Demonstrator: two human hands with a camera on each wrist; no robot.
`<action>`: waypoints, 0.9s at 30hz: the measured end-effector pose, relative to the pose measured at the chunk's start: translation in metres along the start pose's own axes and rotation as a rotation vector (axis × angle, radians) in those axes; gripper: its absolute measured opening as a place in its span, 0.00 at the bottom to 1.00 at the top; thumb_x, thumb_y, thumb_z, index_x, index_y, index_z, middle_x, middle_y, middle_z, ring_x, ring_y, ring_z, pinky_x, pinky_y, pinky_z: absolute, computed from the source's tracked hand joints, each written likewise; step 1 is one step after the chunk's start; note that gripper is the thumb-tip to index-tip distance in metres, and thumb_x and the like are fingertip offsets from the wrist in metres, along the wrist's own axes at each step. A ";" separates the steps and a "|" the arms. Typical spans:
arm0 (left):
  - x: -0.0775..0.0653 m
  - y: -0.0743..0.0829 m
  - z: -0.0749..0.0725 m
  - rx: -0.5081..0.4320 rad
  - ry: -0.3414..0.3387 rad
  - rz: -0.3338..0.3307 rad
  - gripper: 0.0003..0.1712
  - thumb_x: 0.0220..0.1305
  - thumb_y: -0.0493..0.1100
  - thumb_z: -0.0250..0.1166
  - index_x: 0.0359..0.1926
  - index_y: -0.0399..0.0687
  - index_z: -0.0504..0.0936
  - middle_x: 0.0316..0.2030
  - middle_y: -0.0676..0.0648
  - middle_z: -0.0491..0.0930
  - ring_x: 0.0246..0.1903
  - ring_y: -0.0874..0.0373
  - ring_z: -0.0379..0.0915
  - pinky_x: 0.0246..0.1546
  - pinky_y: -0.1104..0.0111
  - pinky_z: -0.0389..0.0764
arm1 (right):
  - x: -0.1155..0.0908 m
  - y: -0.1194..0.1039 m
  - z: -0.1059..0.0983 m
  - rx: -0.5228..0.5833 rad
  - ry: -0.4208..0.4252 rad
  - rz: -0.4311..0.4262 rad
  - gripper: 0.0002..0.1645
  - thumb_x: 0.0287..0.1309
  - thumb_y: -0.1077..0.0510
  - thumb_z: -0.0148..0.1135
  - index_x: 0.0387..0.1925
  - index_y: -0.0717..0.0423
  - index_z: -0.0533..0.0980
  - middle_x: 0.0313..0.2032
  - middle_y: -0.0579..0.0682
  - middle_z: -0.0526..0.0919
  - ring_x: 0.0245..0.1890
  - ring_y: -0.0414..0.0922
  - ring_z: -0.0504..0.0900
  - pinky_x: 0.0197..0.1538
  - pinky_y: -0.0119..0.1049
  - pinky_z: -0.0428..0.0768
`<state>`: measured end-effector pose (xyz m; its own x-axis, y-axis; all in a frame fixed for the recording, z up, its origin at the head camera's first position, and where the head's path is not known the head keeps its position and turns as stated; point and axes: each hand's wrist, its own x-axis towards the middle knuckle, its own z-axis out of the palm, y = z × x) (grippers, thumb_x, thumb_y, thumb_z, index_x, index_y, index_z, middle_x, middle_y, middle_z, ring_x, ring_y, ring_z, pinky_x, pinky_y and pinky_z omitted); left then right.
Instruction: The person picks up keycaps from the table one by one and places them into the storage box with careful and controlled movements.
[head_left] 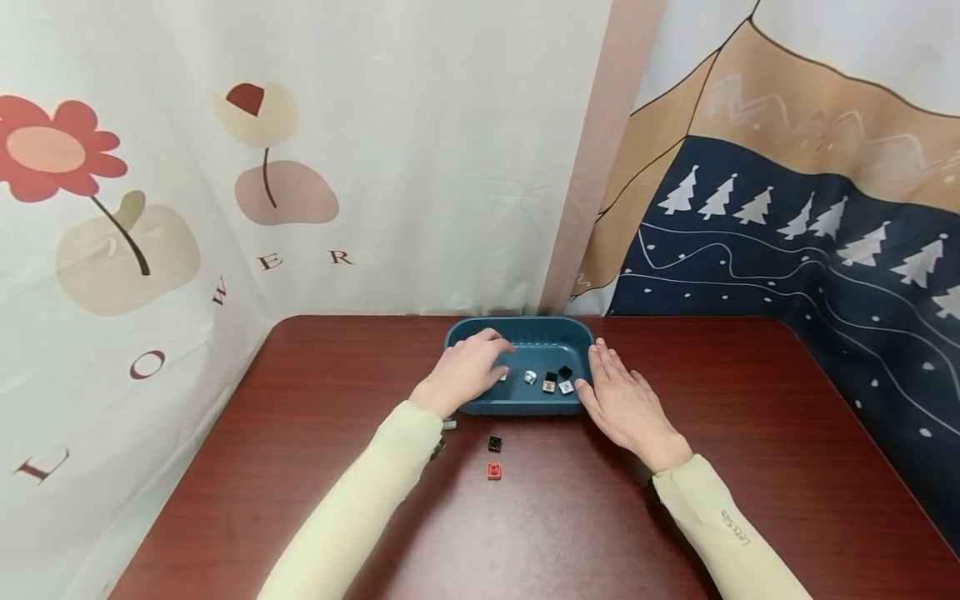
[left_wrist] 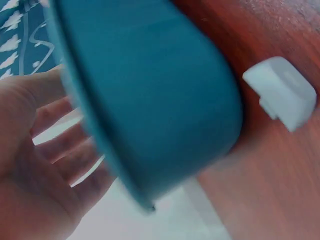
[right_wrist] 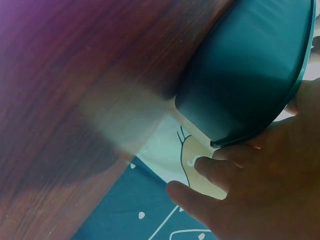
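Observation:
A blue-green plastic basin stands at the table's far edge, with several small white, black and tan keycaps inside it. My left hand reaches over the basin's left end, fingers loosely bent. One white keycap shows close to its thumb. In the left wrist view, the left-hand fingers spread past the rim, and I see nothing held. My right hand lies along the basin's right end with straight fingers, fingertips at the rim. In the right wrist view its fingers are spread.
On the table in front of the basin lie a black keycap and a red keycap. A pale keycap sits by the left sleeve, just outside the basin. Printed curtains hang behind the brown table.

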<state>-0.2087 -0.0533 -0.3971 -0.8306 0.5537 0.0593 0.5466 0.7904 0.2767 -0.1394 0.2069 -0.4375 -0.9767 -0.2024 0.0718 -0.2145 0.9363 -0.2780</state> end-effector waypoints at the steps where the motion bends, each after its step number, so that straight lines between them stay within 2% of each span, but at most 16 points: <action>1: -0.004 -0.001 -0.003 -0.003 0.021 0.009 0.20 0.70 0.45 0.71 0.61 0.47 0.85 0.60 0.45 0.78 0.51 0.51 0.82 0.51 0.56 0.83 | 0.000 0.000 0.000 0.000 0.001 0.000 0.43 0.79 0.43 0.45 0.79 0.69 0.53 0.80 0.62 0.49 0.78 0.62 0.54 0.71 0.66 0.61; 5: -0.019 -0.007 -0.013 -0.002 0.102 0.027 0.21 0.70 0.46 0.70 0.61 0.46 0.84 0.60 0.44 0.79 0.48 0.52 0.83 0.53 0.54 0.82 | 0.000 0.000 0.000 -0.001 0.004 0.000 0.42 0.79 0.43 0.45 0.79 0.69 0.54 0.80 0.63 0.49 0.78 0.62 0.54 0.71 0.67 0.61; 8: -0.033 -0.013 -0.019 -0.022 0.147 0.022 0.22 0.69 0.46 0.70 0.62 0.47 0.84 0.60 0.45 0.79 0.49 0.51 0.83 0.56 0.51 0.79 | 0.000 0.000 -0.001 -0.001 0.003 -0.002 0.42 0.80 0.43 0.45 0.78 0.69 0.54 0.80 0.63 0.49 0.78 0.62 0.54 0.71 0.67 0.61; 12: -0.051 -0.020 -0.026 -0.057 0.175 0.008 0.24 0.69 0.47 0.70 0.62 0.46 0.83 0.61 0.45 0.79 0.55 0.49 0.80 0.58 0.48 0.77 | 0.000 0.000 0.000 0.000 0.001 -0.001 0.43 0.79 0.42 0.45 0.78 0.70 0.54 0.80 0.63 0.49 0.78 0.62 0.54 0.71 0.67 0.61; 16: -0.065 -0.027 -0.029 -0.063 0.210 0.006 0.24 0.67 0.46 0.72 0.62 0.45 0.84 0.60 0.44 0.79 0.54 0.48 0.81 0.57 0.49 0.78 | 0.000 0.001 0.000 0.007 -0.011 0.004 0.44 0.79 0.41 0.44 0.79 0.69 0.52 0.80 0.63 0.48 0.79 0.62 0.53 0.72 0.66 0.61; 21: -0.081 -0.030 -0.028 -0.071 0.271 0.019 0.23 0.67 0.45 0.71 0.61 0.46 0.84 0.61 0.44 0.78 0.55 0.46 0.80 0.60 0.47 0.76 | 0.000 0.001 -0.001 0.008 -0.005 0.000 0.43 0.79 0.42 0.45 0.79 0.70 0.53 0.80 0.63 0.49 0.78 0.63 0.54 0.72 0.66 0.61; 27: -0.101 -0.033 -0.017 -0.046 0.333 0.051 0.26 0.66 0.46 0.72 0.63 0.45 0.82 0.65 0.42 0.75 0.60 0.43 0.76 0.62 0.43 0.72 | 0.000 -0.001 -0.001 0.014 0.002 -0.008 0.43 0.79 0.42 0.45 0.78 0.70 0.53 0.80 0.63 0.49 0.78 0.63 0.55 0.71 0.66 0.62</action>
<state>-0.1451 -0.1400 -0.3957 -0.7957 0.4699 0.3822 0.5890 0.7473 0.3076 -0.1391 0.2068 -0.4362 -0.9749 -0.2093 0.0759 -0.2224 0.9307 -0.2906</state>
